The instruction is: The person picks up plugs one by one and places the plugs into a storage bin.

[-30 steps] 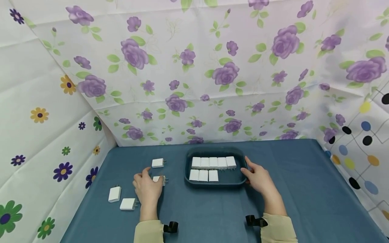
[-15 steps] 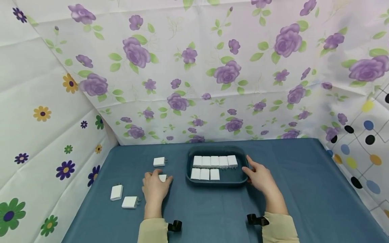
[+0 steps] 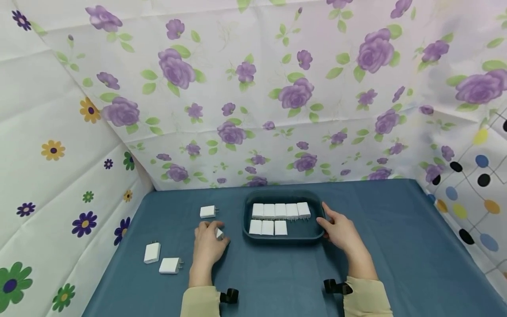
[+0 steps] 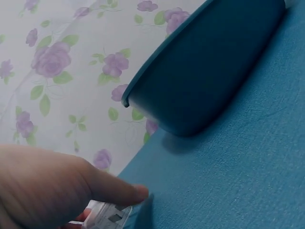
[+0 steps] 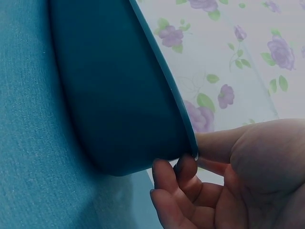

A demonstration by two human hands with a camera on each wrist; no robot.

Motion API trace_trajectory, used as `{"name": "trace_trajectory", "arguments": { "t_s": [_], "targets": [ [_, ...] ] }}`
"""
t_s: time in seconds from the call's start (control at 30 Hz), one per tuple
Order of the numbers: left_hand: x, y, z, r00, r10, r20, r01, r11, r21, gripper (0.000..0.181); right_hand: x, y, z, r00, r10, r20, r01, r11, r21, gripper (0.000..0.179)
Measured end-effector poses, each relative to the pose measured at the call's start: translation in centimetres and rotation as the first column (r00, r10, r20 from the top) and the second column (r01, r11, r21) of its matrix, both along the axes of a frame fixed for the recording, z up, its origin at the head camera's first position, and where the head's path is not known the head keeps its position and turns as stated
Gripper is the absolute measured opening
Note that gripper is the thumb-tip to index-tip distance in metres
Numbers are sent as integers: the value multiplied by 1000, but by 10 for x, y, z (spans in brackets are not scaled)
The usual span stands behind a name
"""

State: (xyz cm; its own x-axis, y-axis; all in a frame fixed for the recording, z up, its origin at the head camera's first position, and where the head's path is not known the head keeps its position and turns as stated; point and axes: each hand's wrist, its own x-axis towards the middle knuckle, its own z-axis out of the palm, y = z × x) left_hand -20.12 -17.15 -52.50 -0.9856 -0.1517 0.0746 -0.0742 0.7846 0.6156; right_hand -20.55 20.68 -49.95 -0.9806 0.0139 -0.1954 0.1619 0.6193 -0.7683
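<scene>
My left hand (image 3: 207, 245) holds a white charger plug (image 3: 219, 234) between thumb and fingers, left of the dark blue tray (image 3: 283, 241). In the left wrist view the port end of the plug (image 4: 113, 218) peeks out below the thumb; the fingers behind it are mostly hidden. At the tray's right end, my right hand (image 3: 341, 231) grips the rim, thumb on the inner side and fingertips (image 5: 164, 172) under the outer edge. Inside the tray, white charger plugs form a back row (image 3: 280, 210) of several and a front row (image 3: 267, 227) of three.
Three more plugs lie on the blue cloth: one behind my left hand (image 3: 207, 211), two further left, an upper one (image 3: 152, 252) and a lower one (image 3: 170, 265). Flower-printed sheets (image 3: 245, 110) rise behind the table and at its left; a dotted sheet (image 3: 467, 198) hangs at right.
My left hand has picked up the plug it was reaching over and shifted right toward the tray, turning the plug. My right hand has stayed on the tray rim.
</scene>
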Motion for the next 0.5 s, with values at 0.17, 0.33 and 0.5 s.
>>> {"name": "trace_trajectory", "arguments": {
  "t_s": [0.17,0.33,0.5],
  "targets": [
    [0,-1,-1,1000,-29,-11,29,999,18,46,-2,-1,1,1000,-5,-2,5,1000,3,68],
    [1,-3,-1,999,-37,-1,37,999,35,48,-2,-2,0,1000,-3,12,3,1000,2,69],
    [0,-5,-1,998,-65,9,64,997,44,53,-1,0,-2,1000,-15,14,15,1000,-7,68]
  ]
}}
